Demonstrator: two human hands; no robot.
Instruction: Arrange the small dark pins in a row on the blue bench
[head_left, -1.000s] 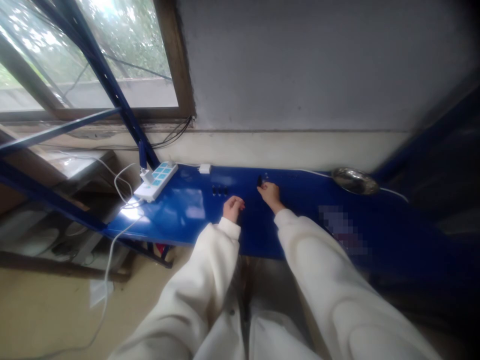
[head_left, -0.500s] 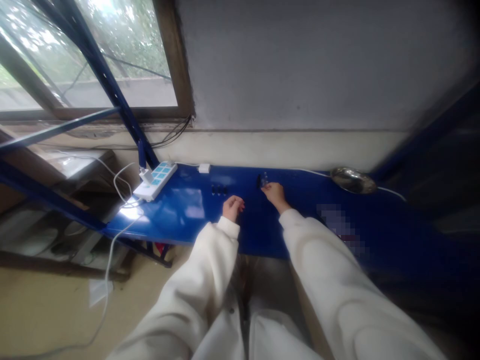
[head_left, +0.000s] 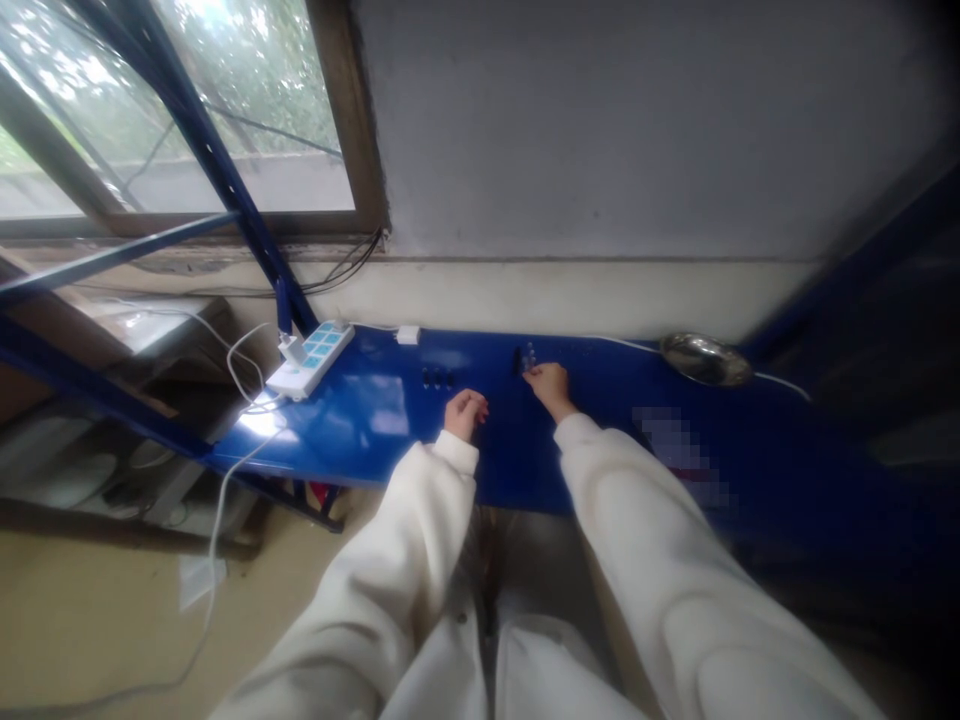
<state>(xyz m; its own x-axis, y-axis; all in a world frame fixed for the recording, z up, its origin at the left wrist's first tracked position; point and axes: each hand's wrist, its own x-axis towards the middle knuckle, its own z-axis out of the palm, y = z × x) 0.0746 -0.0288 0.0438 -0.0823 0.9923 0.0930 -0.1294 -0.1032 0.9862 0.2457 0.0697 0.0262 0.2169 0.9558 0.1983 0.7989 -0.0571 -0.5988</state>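
Note:
My right hand (head_left: pixel 551 388) reaches over the blue table, fingertips pinched together at a group of small clear pieces (head_left: pixel 530 352). Whether one of these is between the fingers is too small to tell. Right beside them stands a small dark piece (head_left: pixel 517 362). My left hand (head_left: pixel 466 412) hovers lower and to the left, its fingers curled with the tips together; anything in them is hidden. Up and left of that hand, a short row of small dark pieces (head_left: pixel 437 379) sits on the tabletop.
The blue table (head_left: pixel 352 430) runs along the wall. A white power strip (head_left: pixel 311 362) with a plug lies at its left end, near a white adapter (head_left: pixel 408 335). On the right are a shiny metal lamp-like object (head_left: pixel 705 360) with a white cable and a blurred patch (head_left: pixel 679 450).

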